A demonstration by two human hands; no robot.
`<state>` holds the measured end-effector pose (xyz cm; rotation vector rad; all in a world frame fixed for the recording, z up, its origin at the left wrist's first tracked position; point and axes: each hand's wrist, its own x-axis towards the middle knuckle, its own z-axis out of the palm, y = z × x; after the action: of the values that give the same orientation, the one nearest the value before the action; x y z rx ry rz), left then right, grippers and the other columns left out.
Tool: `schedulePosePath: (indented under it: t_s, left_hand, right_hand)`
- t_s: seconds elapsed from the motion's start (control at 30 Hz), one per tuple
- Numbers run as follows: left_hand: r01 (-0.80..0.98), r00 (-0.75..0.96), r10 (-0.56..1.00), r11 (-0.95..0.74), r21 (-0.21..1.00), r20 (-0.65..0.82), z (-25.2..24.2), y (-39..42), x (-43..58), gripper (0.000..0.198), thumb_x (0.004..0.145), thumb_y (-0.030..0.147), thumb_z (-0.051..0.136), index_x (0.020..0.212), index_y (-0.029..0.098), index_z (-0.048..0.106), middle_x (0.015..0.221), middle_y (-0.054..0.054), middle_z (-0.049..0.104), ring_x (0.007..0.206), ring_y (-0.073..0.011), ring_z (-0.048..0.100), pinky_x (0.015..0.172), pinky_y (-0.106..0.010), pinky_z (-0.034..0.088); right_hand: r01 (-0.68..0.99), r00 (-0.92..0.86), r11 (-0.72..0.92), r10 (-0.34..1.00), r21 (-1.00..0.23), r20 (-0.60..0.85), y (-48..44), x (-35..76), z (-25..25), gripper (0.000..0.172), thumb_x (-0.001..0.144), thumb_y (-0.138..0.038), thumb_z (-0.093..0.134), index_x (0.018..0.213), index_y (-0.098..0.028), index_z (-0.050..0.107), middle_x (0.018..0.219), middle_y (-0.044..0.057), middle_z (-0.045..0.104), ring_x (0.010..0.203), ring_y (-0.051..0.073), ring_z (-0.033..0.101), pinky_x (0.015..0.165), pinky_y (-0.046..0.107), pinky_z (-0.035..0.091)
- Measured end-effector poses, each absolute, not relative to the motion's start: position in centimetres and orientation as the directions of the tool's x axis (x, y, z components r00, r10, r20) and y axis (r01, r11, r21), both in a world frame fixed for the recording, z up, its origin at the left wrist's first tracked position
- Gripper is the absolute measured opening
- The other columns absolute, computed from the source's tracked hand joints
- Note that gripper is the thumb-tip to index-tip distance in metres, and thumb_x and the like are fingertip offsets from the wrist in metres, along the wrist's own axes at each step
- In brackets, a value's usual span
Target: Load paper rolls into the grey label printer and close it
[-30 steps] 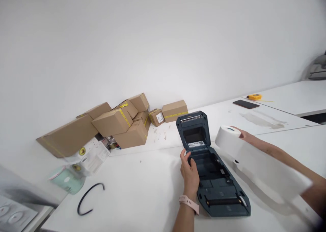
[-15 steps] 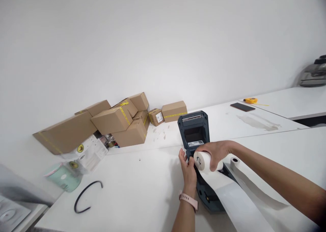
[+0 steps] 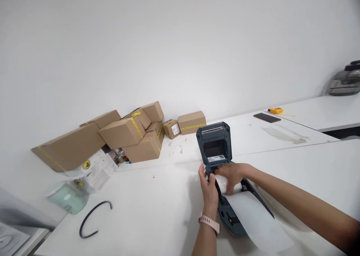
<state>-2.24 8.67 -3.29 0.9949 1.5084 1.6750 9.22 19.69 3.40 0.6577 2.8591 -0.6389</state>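
A dark blue label printer lies on the white table with its lid swung up. My right hand is closed over a white paper roll that sits down in the printer's bay. A long white strip of paper trails from the roll over the printer's front toward me. My left hand, with a pink watch on the wrist, grips the printer's left side beside the roll.
A heap of cardboard boxes lies against the wall at the left. Near the table's left end are a mint green roll, packaged items and a black curved cable. A phone and a yellow tape measure lie at the far right.
My right hand carried the paper roll from the right over the printer and lowered it into the bay. The left hand stayed on the printer's left side.
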Motion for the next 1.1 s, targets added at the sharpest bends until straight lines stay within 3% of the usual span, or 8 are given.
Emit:
schedulePosePath:
  t_s: [0.23, 0.33, 0.4, 0.53, 0.67, 0.83, 0.97, 1.1]
  left_hand:
    - [0.084, -0.471, 0.869, -0.125, 0.989, 0.150, -3.2, 8.5, -2.4, 0.045, 0.090, 0.038, 0.050, 0.129, 0.017, 0.055, 0.140, -0.013, 0.056, 0.132, -0.0238, 0.049, 0.110, -0.035, 0.038]
    - [0.125, -0.473, 0.868, -0.105, 0.987, 0.152, -2.9, 8.3, -2.3, 0.039, 0.089, 0.039, 0.051, 0.120, 0.019, 0.063, 0.137, -0.012, 0.059, 0.132, -0.0249, 0.049, 0.110, -0.035, 0.038]
    - [0.156, -0.481, 0.863, -0.087, 0.984, 0.153, -2.7, 8.2, -2.2, 0.035, 0.089, 0.037, 0.050, 0.114, 0.019, 0.066, 0.137, -0.011, 0.059, 0.136, -0.0253, 0.046, 0.111, -0.036, 0.035]
    - [0.222, -0.488, 0.857, -0.066, 0.973, 0.169, -1.8, 8.1, -2.1, 0.030, 0.090, 0.035, 0.048, 0.105, 0.021, 0.069, 0.135, -0.011, 0.060, 0.139, -0.0267, 0.041, 0.111, -0.040, 0.035]
    - [0.291, -0.534, 0.816, -0.067, 0.954, 0.221, -1.2, 5.2, -1.6, 0.034, 0.092, 0.039, 0.047, 0.113, 0.022, 0.067, 0.143, -0.012, 0.054, 0.138, -0.0295, 0.043, 0.112, -0.046, 0.037]
    - [0.543, -0.283, 0.762, -0.373, 0.752, 0.582, -4.2, -2.1, 1.7, 0.041, 0.089, 0.030, 0.047, 0.127, 0.032, 0.064, 0.142, -0.006, 0.058, 0.140, -0.0325, 0.042, 0.117, -0.053, 0.032]
    - [0.712, -0.183, 0.746, -0.348, 0.609, 0.640, -7.1, -4.6, 4.8, 0.046, 0.084, 0.027, 0.057, 0.128, 0.041, 0.063, 0.146, -0.002, 0.053, 0.141, -0.0360, 0.040, 0.121, -0.063, 0.014]
    - [0.738, -0.164, 0.751, -0.337, 0.584, 0.640, -7.8, -3.8, 5.7, 0.037, 0.090, 0.031, 0.051, 0.121, 0.042, 0.067, 0.144, -0.002, 0.054, 0.139, -0.0338, 0.044, 0.120, -0.065, 0.014]
  right_hand:
    - [0.421, -0.900, 0.810, 0.429, -0.407, -0.077, 18.8, 10.4, 4.9, 0.082, 0.038, -0.043, 0.090, 0.114, -0.018, 0.071, 0.110, 0.011, 0.074, 0.102, 0.038, 0.067, 0.083, 0.040, 0.052]
    - [0.374, -0.862, 0.803, 0.486, -0.464, 0.145, 18.9, 12.0, 8.3, 0.048, 0.075, -0.056, 0.069, 0.109, -0.022, 0.072, 0.101, 0.006, 0.075, 0.092, 0.027, 0.069, 0.077, 0.033, 0.052]
    - [0.387, -0.701, 0.783, 0.593, -0.487, 0.396, 19.5, 12.5, 10.7, 0.044, 0.095, -0.054, 0.043, 0.112, -0.022, 0.068, 0.106, 0.007, 0.072, 0.100, 0.025, 0.066, 0.086, 0.036, 0.050]
    - [0.443, -0.317, 0.739, 0.658, -0.507, 0.683, 21.4, 11.6, 13.5, 0.049, 0.099, -0.048, 0.033, 0.134, -0.020, 0.053, 0.139, 0.013, 0.053, 0.126, 0.028, 0.048, 0.107, 0.046, 0.036]
    - [0.466, -0.238, 0.716, 0.668, -0.521, 0.705, 22.8, 9.8, 13.9, 0.044, 0.098, -0.046, 0.035, 0.117, -0.021, 0.067, 0.137, 0.013, 0.056, 0.130, 0.034, 0.041, 0.110, 0.054, 0.029]
    - [0.398, -0.326, 0.704, 0.707, -0.587, 0.627, 22.8, 9.9, 14.1, 0.045, 0.098, -0.045, 0.035, 0.092, -0.023, 0.073, 0.099, 0.007, 0.072, 0.099, 0.027, 0.062, 0.089, 0.043, 0.046]
    - [0.318, -0.349, 0.677, 0.734, -0.664, 0.582, 20.4, 11.9, 14.1, 0.036, 0.094, -0.045, 0.043, 0.096, -0.025, 0.074, 0.104, 0.003, 0.073, 0.099, 0.024, 0.065, 0.086, 0.036, 0.049]
    - [0.187, -0.409, 0.671, 0.717, -0.718, 0.564, 16.1, 14.6, 12.4, 0.033, 0.094, -0.045, 0.046, 0.108, -0.028, 0.070, 0.117, 0.002, 0.070, 0.108, 0.024, 0.063, 0.094, 0.038, 0.049]
